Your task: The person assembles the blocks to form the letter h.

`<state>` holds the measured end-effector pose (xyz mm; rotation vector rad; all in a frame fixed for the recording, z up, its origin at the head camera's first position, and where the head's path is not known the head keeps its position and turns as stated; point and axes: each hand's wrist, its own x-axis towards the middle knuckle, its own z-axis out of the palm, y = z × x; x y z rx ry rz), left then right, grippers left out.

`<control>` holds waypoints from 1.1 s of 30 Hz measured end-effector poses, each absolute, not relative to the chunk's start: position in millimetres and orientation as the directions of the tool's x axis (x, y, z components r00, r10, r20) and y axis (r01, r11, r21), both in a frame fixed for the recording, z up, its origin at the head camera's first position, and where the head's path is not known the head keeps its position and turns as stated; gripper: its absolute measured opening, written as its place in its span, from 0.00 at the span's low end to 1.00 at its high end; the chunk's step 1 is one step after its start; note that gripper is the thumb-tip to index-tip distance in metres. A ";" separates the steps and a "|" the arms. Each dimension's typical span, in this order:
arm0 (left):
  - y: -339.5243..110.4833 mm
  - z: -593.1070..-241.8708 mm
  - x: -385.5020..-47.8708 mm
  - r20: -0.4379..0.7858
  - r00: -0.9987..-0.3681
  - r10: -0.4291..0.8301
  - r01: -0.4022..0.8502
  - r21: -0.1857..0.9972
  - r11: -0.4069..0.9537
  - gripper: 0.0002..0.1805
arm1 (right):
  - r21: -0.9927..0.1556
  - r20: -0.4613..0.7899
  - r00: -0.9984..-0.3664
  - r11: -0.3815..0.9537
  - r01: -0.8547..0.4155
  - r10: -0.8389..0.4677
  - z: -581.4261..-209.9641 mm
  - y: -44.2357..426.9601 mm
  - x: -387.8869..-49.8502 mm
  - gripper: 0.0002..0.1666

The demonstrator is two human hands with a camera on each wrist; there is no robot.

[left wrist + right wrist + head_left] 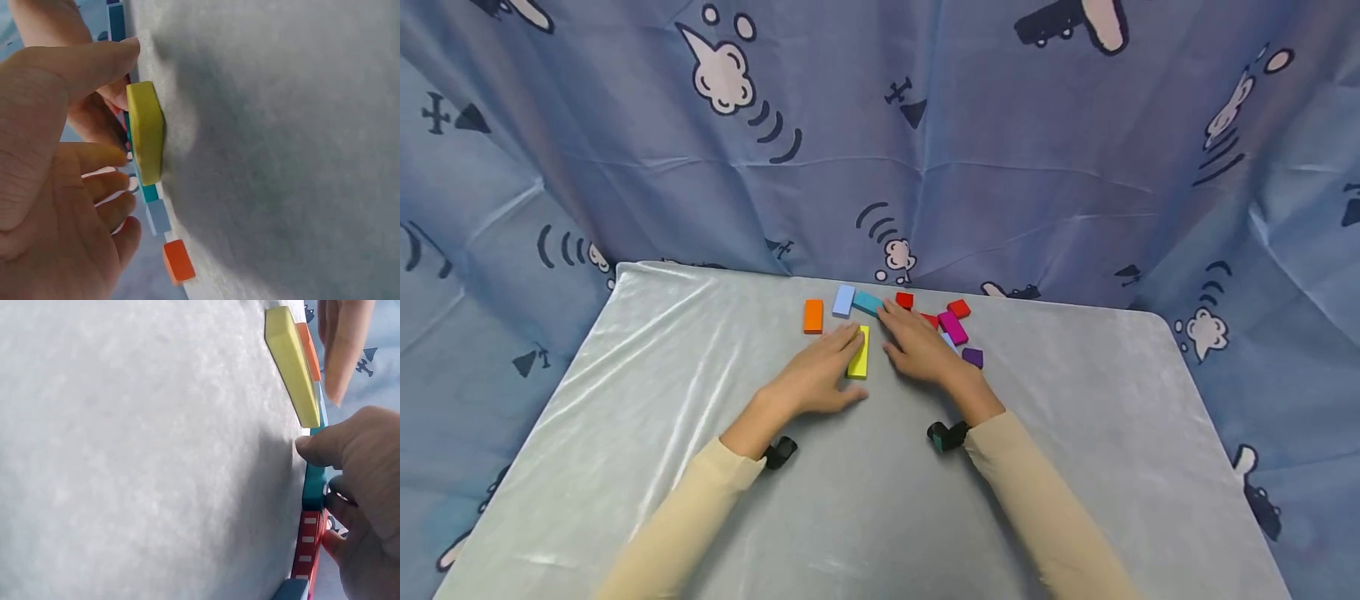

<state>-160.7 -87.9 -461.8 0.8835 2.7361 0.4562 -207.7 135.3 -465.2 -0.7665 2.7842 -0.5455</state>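
Observation:
The left hand [820, 372] is beside a yellow block [859, 354], its fingertips near the block's upper left edge and its thumb stretched below it. In the left wrist view that hand [81, 156] has relaxed fingers around the near side of the yellow block [145, 132]; whether it touches is unclear. The right hand [921, 343] reaches over the group, fingertips at the right end of a teal block [867, 303]. In the right wrist view its thumb and fingers are apart near the teal block [314, 486]; contact cannot be told.
An orange block [813, 317] and a light blue block [843, 301] lie left of the teal one. Several red blocks, a magenta block [953, 327] and a purple block [972, 357] lie to the right, near the back edge of the cloth-covered table [865, 517]. A patterned curtain hangs behind.

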 end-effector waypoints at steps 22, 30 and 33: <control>-90.3 -466.6 -157.3 -0.141 -0.811 0.569 0.505 0.324 0.800 0.43 | -0.293 -0.057 -0.861 0.833 -0.470 -0.505 -464.6 121.1 -188.1 0.34; -99.7 -467.7 -147.0 -0.115 -0.817 0.565 0.508 0.320 0.800 0.42 | -0.212 -0.036 -0.854 0.839 -0.501 -0.519 -466.5 115.3 -178.5 0.31; -104.2 -466.9 -144.5 -0.092 -0.821 0.564 0.511 0.325 0.796 0.42 | -0.199 -0.025 -0.847 0.833 -0.516 -0.531 -463.8 112.0 -179.1 0.30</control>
